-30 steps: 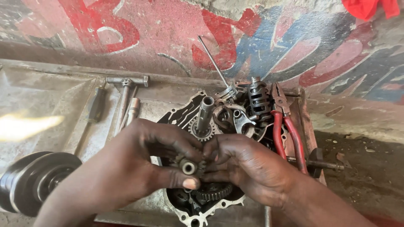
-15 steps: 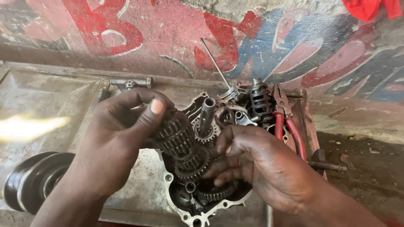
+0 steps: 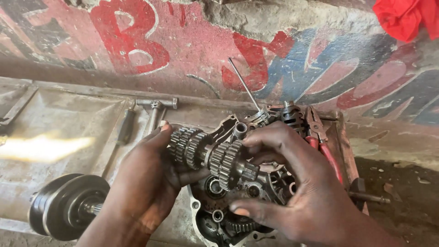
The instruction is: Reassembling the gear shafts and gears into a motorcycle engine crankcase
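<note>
We held the gear shaft (image 3: pixel 208 155) level above the open engine case (image 3: pixel 238 215), left hand (image 3: pixel 146 187) closed around its end, right hand (image 3: pixel 292 183) steadying the gears with loose fingers. Squareness mattered. Red pliers (image 3: pixel 327 151) crowded the tray's (image 3: pixel 68 119) right edge; a flywheel (image 3: pixel 68 206) lay bottom-left.
</note>
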